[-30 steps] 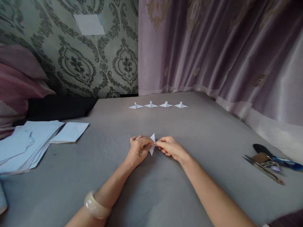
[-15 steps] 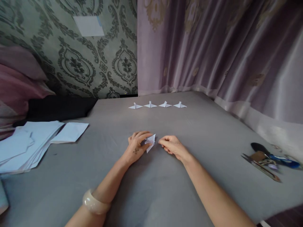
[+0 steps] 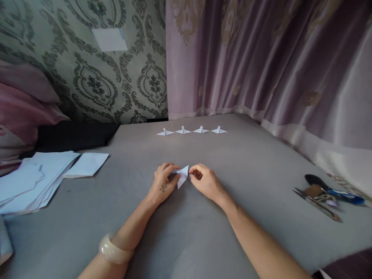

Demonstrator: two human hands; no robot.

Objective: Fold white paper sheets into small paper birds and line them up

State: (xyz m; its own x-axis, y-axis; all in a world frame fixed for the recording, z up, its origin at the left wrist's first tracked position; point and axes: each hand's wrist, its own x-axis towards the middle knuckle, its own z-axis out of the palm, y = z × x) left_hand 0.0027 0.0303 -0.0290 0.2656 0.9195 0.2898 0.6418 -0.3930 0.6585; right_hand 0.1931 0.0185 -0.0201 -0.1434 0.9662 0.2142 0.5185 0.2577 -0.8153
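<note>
A small white origami crane (image 3: 183,176) is between my two hands, its pointed wings spread up and down. My left hand (image 3: 164,181) holds its left side, thumb below and fingers above. At the crane's right edge, my right hand (image 3: 207,181) pinches with thumb and forefinger; the small bit of paper between those fingertips is mostly hidden. Farther back, a row of several finished-looking paper cranes (image 3: 201,130) stands on the grey surface with wings spread.
Loose white sheets (image 3: 55,174) are piled at the left, beside a smaller stack of white paper (image 3: 87,164). A dark cloth (image 3: 78,135) lies behind them. Scissors (image 3: 316,203) and a blue-handled tool (image 3: 344,196) lie at the right, near the curtain (image 3: 221,77).
My right hand has moved left and now meets the paper crane's right edge. More of the crane shows between my hands. The view has shifted slightly.
</note>
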